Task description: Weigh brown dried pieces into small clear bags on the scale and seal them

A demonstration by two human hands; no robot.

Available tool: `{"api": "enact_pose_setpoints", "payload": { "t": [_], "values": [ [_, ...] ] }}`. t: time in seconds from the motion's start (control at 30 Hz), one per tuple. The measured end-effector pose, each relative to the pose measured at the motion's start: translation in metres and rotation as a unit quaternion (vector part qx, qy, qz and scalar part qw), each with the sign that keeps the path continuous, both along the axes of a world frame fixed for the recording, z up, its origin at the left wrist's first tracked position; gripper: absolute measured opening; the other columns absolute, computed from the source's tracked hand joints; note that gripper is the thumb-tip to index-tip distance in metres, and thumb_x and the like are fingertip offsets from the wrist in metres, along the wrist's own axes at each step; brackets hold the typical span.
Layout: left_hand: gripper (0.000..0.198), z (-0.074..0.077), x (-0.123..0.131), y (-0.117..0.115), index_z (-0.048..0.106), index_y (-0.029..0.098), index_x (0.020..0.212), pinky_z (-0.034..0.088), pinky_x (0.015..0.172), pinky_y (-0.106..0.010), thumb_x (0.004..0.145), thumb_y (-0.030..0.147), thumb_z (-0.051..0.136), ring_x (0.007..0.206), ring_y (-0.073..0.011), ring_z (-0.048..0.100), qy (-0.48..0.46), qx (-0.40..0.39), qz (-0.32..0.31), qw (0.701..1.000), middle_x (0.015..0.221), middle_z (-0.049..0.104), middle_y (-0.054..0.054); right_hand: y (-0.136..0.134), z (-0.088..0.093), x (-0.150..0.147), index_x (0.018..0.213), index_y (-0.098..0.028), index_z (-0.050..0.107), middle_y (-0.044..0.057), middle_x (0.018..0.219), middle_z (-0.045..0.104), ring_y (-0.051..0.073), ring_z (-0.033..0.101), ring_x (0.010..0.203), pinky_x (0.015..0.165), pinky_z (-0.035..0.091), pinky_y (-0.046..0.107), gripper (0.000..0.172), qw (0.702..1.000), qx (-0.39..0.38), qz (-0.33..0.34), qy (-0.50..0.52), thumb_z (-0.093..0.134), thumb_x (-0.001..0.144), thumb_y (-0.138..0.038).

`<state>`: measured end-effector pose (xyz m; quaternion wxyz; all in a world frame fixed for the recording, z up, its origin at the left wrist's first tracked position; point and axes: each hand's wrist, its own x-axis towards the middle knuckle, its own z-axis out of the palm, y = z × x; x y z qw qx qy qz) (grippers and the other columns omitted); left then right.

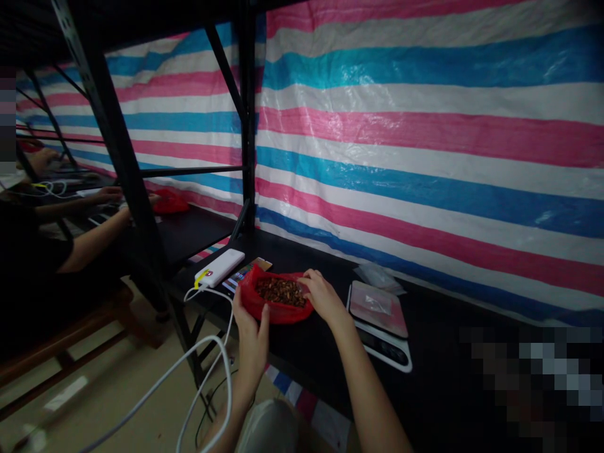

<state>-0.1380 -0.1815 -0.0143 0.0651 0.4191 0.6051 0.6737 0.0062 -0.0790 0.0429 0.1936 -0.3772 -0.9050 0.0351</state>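
Observation:
A red plastic bag [276, 309] full of small brown pieces [281, 291] lies open on the black table [325, 340]. My left hand [251, 330] grips the bag's near left edge, thumb up along the rim. My right hand [321, 296] rests at the bag's right rim, its fingers curled and reaching into the brown pieces. A digital kitchen scale [380, 321] with a small clear bag on its plate stands just right of my right hand.
A white power bank [219, 267] with a white cable [207, 358] lies left of the bag, beside a phone [238, 277]. Striped tarpaulin [425, 157] walls the back. Black shelf posts [248, 126] stand ahead. Another person's arms [94, 233] work at the left table near a second red bag [170, 201].

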Motion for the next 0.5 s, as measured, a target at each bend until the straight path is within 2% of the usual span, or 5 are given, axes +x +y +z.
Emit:
{"api": "enact_pose_setpoints", "payload": {
  "t": [0.1,0.2,0.3,0.5],
  "values": [
    [0.079,-0.007,0.004,0.006,0.003,0.016,0.138,0.007,0.110,-0.036,0.079,0.036,0.051,0.135,-0.0217,0.008,-0.073,-0.033,-0.024,0.996,0.146,0.008,-0.011,0.002,-0.003,-0.001,0.104,-0.023,0.061,0.005,0.098,0.055,0.018,0.050,0.095,0.083,0.041,0.029,0.038,1.000,-0.006,-0.005,-0.009,0.059,0.070,-0.006],
    [0.073,-0.014,-0.001,0.017,0.012,0.016,0.137,0.015,0.109,-0.036,0.078,0.034,0.052,0.131,-0.0228,0.024,-0.087,-0.035,-0.061,0.994,0.141,0.024,-0.012,0.004,-0.007,-0.002,0.103,-0.024,0.062,0.005,0.097,0.058,0.020,0.052,0.094,0.083,0.042,0.030,0.039,1.000,-0.003,0.005,0.010,0.060,0.069,-0.006],
    [0.060,-0.021,-0.008,0.029,0.026,0.018,0.131,0.026,0.104,-0.040,0.077,0.032,0.051,0.120,-0.0237,0.040,-0.107,-0.039,-0.069,0.991,0.129,0.041,-0.011,0.004,-0.010,-0.005,0.103,-0.024,0.062,0.005,0.099,0.059,0.020,0.053,0.095,0.085,0.042,0.030,0.038,0.999,-0.015,0.019,0.027,0.060,0.070,-0.005],
    [0.053,-0.026,-0.009,0.036,0.035,0.017,0.123,0.032,0.099,-0.041,0.075,0.032,0.052,0.110,-0.0240,0.048,-0.117,-0.060,-0.096,0.987,0.117,0.051,-0.009,0.002,-0.014,-0.010,0.110,-0.020,0.059,0.006,0.103,0.059,0.018,0.055,0.096,0.087,0.041,0.028,0.041,0.997,-0.047,0.031,0.062,0.062,0.071,-0.009]
  ]
}}
